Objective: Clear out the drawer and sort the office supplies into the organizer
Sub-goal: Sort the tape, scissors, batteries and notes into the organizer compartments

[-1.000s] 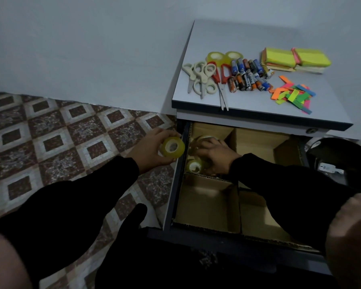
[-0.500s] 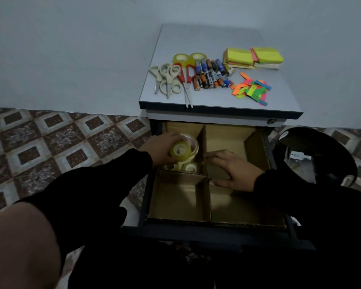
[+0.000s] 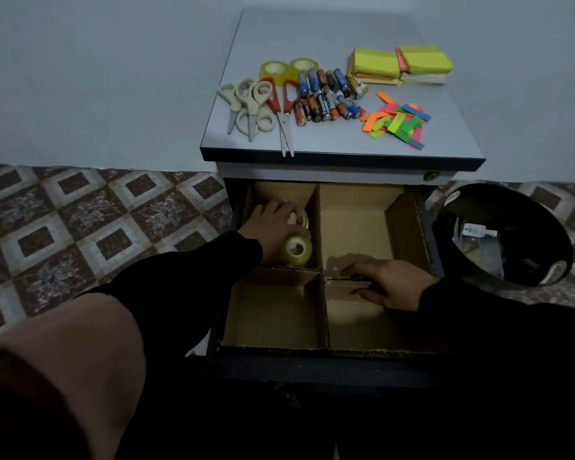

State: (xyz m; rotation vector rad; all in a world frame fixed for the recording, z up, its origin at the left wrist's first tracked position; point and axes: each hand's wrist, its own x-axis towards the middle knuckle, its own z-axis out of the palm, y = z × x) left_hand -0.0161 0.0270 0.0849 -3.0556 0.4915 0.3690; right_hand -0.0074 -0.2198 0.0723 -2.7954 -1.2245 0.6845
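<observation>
My arms in dark sleeves
Long black sleeves cover both my arms to the wrists; my left hand (image 3: 274, 224) and right hand (image 3: 394, 287) are bare, no rings.

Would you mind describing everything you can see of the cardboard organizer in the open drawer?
The cardboard organizer is plain brown corrugated board, fitted inside the open drawer and split by upright dividers into four compartments. The rear left one holds yellowish tape rolls, where the left hand reaches in. The right hand rests open on the divider between the two right compartments. The front left compartment shows only bare cardboard.
</observation>
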